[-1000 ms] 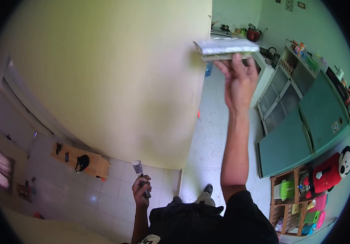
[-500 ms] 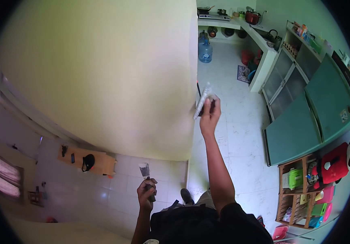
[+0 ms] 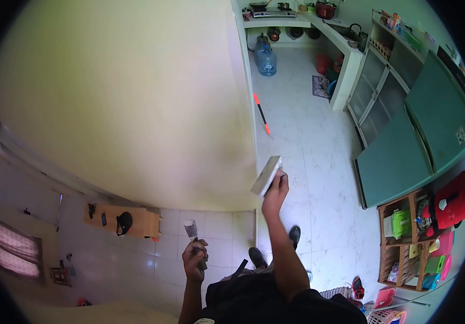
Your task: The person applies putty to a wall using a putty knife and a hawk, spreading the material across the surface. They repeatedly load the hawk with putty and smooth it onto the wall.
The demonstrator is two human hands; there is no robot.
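The right hand, nearer the wall, has fingers clamped on a rectangular block on their wall side, its long axis aslant to the wall's edge, while the left hand grips a putty knife

Interior of a home, with a kitchen at the far end. The kitchen is identified by a white L-shaped worktop carrying a silver stove and a dark red rounded pot; translucent blue plastic water bottles stand on the floor. Domestic furnishings include a glass-doored cabinet, a green two-door refrigerator, a brown wooden shelf and a window with a pinkish patterned curtain.
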